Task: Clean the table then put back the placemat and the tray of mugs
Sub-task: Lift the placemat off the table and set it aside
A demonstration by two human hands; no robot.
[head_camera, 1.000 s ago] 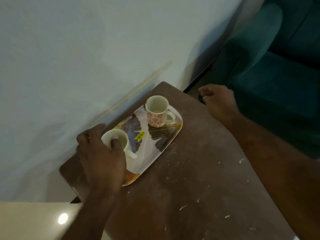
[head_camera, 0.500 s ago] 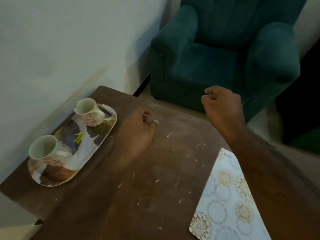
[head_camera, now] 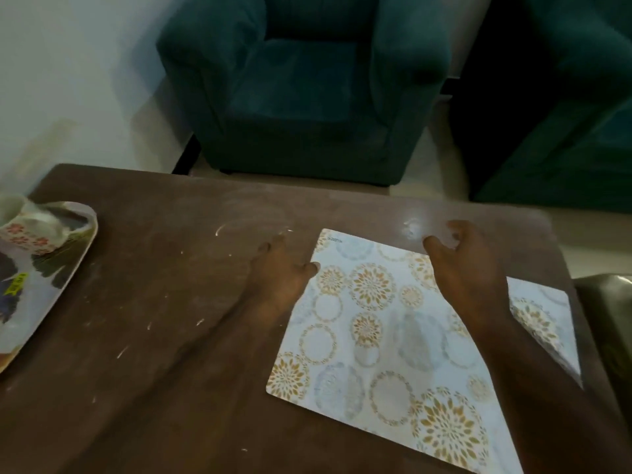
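A pale blue placemat (head_camera: 372, 340) with gold and grey rosettes lies flat on the right half of the brown table (head_camera: 178, 302). My left hand (head_camera: 278, 278) rests on the table at the mat's left edge, fingers fairly straight, thumb touching that edge. My right hand (head_camera: 468, 265) hovers over the mat's far edge with loosely curved fingers holding nothing. The patterned tray (head_camera: 73, 265) sits at the table's far left, cut off by the frame, with a white mug with red flowers (head_camera: 29, 230) on it. White crumbs and dust smears dot the tabletop.
A teal armchair (head_camera: 301, 87) stands just beyond the table's far edge, and a second teal seat (head_camera: 564, 131) is at the right. A pale wall (head_camera: 68, 70) runs along the left. A dark rounded object (head_camera: 608, 319) sits off the table's right side.
The view swung right from the tray to the placemat. My left hand let go of the mug and moved across to the mat's left edge; my right hand came over the mat.
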